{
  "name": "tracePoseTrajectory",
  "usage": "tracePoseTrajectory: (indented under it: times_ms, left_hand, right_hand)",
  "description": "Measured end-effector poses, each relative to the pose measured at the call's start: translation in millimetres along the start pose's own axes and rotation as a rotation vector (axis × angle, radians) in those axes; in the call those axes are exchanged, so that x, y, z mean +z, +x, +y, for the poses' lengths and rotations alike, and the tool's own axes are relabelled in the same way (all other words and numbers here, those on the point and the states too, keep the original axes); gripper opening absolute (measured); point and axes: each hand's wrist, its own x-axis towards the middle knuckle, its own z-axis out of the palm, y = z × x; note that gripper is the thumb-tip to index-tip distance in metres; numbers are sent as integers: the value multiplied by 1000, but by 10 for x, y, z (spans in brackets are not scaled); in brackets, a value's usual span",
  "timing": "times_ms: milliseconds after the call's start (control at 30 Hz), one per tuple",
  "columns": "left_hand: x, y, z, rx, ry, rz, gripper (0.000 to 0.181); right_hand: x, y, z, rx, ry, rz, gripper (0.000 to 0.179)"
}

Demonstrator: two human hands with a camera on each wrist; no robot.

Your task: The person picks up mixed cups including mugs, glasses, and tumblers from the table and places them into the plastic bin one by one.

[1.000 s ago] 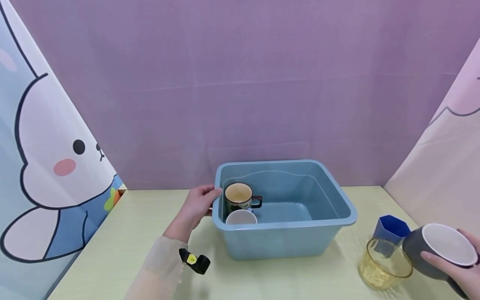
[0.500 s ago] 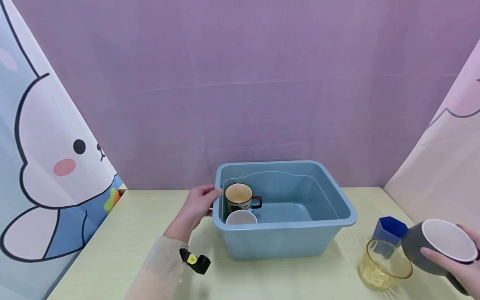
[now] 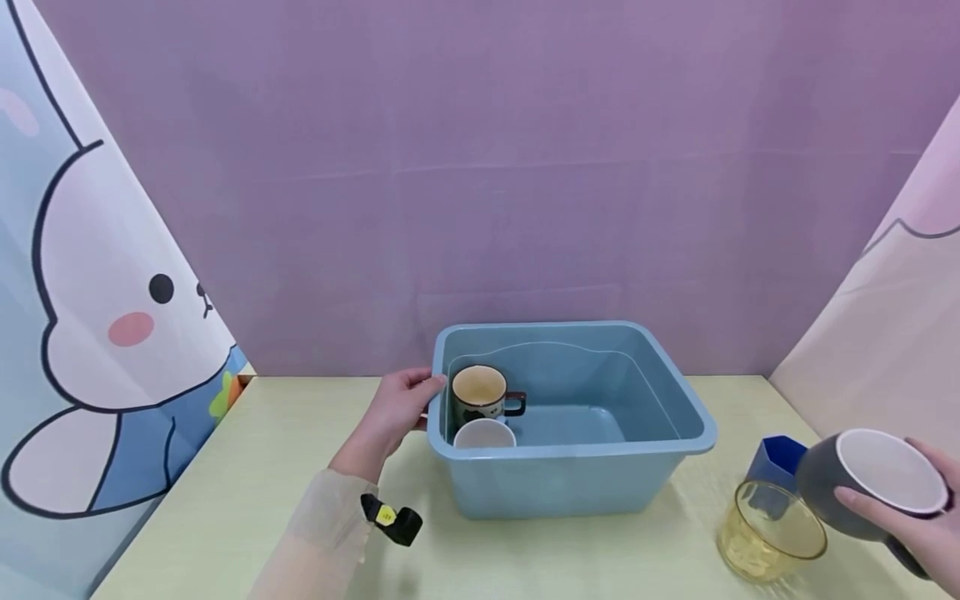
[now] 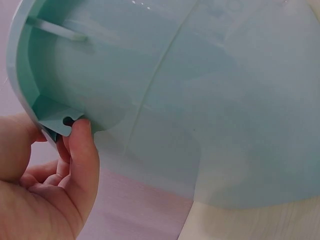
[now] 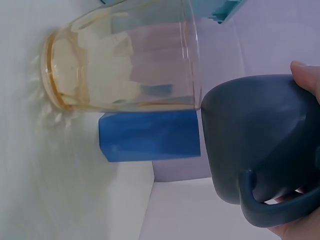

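Observation:
My left hand (image 3: 397, 410) grips the left rim of a light blue plastic basin (image 3: 547, 483); in the left wrist view its fingers curl under the rim (image 4: 22, 75). Inside the basin, at its left end, stand a patterned mug (image 3: 480, 392) with a dark handle and a white-lined cup (image 3: 485, 433) in front of it. At the far right my right hand (image 3: 911, 517) holds a dark grey mug (image 3: 832, 492) with a white inside, tilted and raised off the table. The right wrist view shows the mug's handle (image 5: 270, 212) beside the hand, fingers partly hidden.
A clear yellow glass (image 3: 768, 533) stands on the table right of the basin. Behind it is a blue hexagonal cup (image 3: 776, 462), partly covered by the glass and grey mug. A purple curtain (image 3: 525, 167) hangs at the back, with printed cloths (image 3: 112, 292) on the sides.
My right hand has moved slightly left and up with the grey mug. The left hand keeps its grip on the basin rim.

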Motion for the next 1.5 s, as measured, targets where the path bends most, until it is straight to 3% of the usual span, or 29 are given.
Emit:
tracePoseTrajectory:
  times_ms: [333,667,900,1100,1500]
  left_hand:
    - [6,-6,13,5,-3,-3,39]
    - [9,11,7,-5,2,1,37]
    - [12,16,7,-4,1,2,38]
    - [4,4,15,-15,7,6,39]
    - [2,7,17,-17,8,6,38]
  right_hand:
    - [41,80,-115,-88,-17,-64,89]
    - [69,149,-211,-171,15,-188,79]
    - [70,192,-252,-147,-37,-243,89]
    - [72,243,-332,-174,-56,-264,88]
    - [82,259,-433,-140,-118,-300,89]
